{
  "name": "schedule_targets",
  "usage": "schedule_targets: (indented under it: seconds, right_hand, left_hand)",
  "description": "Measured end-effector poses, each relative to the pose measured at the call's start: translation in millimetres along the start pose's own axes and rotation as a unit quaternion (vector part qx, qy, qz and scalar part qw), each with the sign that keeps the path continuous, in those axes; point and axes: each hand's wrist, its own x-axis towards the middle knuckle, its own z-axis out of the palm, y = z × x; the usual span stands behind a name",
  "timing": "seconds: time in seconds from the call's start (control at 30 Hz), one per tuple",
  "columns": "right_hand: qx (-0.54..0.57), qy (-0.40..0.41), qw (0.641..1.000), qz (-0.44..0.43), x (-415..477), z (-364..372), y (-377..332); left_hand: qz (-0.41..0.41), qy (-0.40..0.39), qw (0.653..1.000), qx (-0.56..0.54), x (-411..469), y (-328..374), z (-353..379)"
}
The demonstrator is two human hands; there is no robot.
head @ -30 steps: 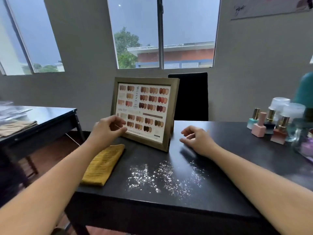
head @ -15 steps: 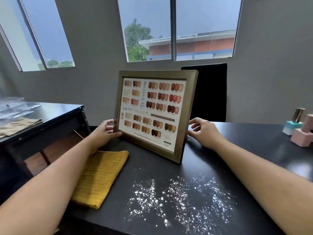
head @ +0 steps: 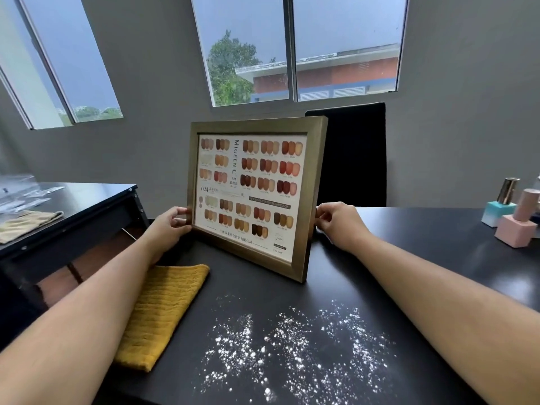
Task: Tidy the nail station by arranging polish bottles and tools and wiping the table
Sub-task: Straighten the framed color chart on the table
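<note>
My left hand (head: 169, 226) grips the left edge of the colour chart frame (head: 252, 194), my right hand (head: 339, 225) grips the right edge. Frame stands upright on the black worktop (head: 380, 276), its bottom right corner touching the top, slightly tilted. Yellow cloth (head: 163, 311) lies flat under my left arm, just beside the frame. White powder (head: 292, 346) is spread in front of the frame. Two polish bottles, teal (head: 498, 204) & pink (head: 518, 222), stand at far right.

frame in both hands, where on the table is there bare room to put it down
Bare table lies right of the frame, between right hand and pink bottle. The near side is crowded: yellow cloth at left, white powder across the middle.
</note>
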Motion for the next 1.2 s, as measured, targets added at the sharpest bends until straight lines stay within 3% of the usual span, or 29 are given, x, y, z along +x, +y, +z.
schedule_targets:
  seconds: [0.4,0.6,0.9,1.2]
  right_hand:
    - [0.028,-0.023,0.999,0.02,31,1,8]
    - [0.049,-0.028,0.998,0.021,39,1,14]
    - [0.052,-0.021,0.998,0.019,40,2,15]
    - [0.046,-0.026,0.998,0.02,46,2,16]
  left_hand:
    - [0.0,-0.044,0.998,0.042,-9,3,-7]
    - [-0.011,-0.063,0.998,0.003,-14,4,-6]
    - [-0.021,-0.082,0.985,-0.15,-6,11,3]
    - [-0.027,-0.081,0.99,-0.11,-10,15,1]
